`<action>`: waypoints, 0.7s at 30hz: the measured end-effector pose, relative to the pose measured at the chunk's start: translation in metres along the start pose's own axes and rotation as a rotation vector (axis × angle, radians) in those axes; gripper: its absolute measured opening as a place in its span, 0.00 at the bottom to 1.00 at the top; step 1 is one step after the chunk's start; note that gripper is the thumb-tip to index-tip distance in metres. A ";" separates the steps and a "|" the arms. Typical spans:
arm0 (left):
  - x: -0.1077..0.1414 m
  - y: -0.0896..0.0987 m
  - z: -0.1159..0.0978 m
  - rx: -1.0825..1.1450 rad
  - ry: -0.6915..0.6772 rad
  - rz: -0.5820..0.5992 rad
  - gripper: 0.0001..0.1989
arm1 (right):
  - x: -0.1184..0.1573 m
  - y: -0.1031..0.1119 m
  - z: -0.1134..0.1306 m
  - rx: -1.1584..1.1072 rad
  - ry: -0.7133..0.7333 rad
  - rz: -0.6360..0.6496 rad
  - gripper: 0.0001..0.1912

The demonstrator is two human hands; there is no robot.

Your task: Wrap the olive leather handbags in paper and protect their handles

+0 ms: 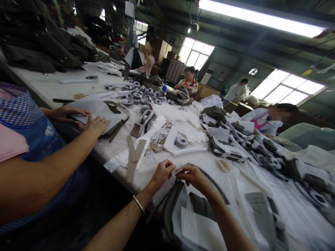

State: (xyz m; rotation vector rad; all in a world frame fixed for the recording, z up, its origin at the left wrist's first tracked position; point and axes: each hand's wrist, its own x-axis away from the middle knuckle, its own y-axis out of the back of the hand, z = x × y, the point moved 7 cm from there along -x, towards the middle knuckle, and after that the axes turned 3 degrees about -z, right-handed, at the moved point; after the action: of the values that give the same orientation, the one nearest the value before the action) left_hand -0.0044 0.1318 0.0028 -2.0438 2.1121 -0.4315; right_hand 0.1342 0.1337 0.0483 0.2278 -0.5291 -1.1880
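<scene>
At right hand's fingers [188,169], small white piece [178,170]; dark bag [171,209] below

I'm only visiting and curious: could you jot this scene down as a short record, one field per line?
Place: workshop, long white table
Left hand: fingers bent, close to the right; whether it holds anything is unclear
Right hand: appears to pinch a small pale piece
Left wrist: pale bracelet
Below the hands: dark bag
Nearby: brown card strips
Co-worker's hand: on a white sheet
</scene>
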 end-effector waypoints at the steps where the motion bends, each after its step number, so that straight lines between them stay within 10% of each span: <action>1: 0.000 0.000 0.000 0.018 0.003 0.001 0.15 | 0.002 0.000 0.000 -0.034 0.002 -0.015 0.20; 12: 0.004 -0.001 -0.010 0.015 -0.019 0.045 0.18 | 0.004 -0.003 0.003 0.084 0.023 -0.169 0.09; 21: 0.029 -0.025 -0.033 -0.496 -0.500 0.187 0.15 | -0.001 0.004 -0.006 0.029 0.011 -0.314 0.13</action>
State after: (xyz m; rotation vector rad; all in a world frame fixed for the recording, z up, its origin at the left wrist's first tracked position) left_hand 0.0078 0.1053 0.0444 -1.8676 2.1839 0.6268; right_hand 0.1399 0.1353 0.0448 0.3508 -0.5132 -1.4831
